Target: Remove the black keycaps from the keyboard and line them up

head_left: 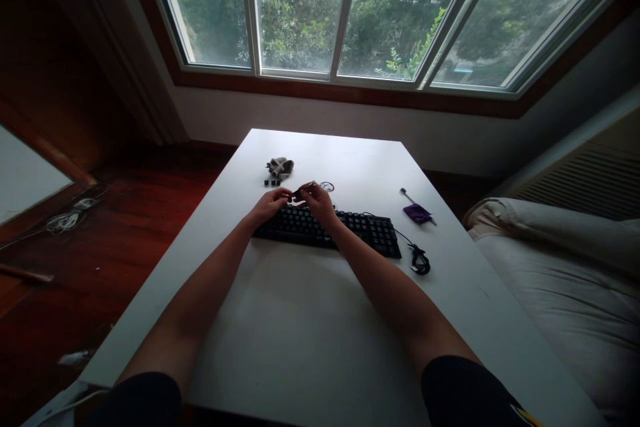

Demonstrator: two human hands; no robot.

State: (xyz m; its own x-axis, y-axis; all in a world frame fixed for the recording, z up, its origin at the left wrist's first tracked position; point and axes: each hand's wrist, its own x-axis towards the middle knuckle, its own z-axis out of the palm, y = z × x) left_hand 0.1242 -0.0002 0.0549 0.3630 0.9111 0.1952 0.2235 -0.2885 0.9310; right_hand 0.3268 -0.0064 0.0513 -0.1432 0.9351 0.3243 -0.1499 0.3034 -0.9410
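A black keyboard (350, 230) lies across the white table (310, 327). Both my hands hover over its left end. My left hand (270, 204) is closed, its fingertips pinching a small dark piece that looks like a keycap. My right hand (317, 203) is closed round a thin dark tool (300, 192) whose tip meets the fingers of the left hand. Several loose black keycaps (273, 181) sit on the table beyond my left hand, beside a crumpled grey cloth (280, 165).
The keyboard's coiled black cable (419, 259) lies at its right end. A purple object (418, 213) with a thin tool beside it sits at the right. A small wire ring (327, 186) lies behind my right hand. A cushion (565, 267) is at the right, wooden floor at the left.
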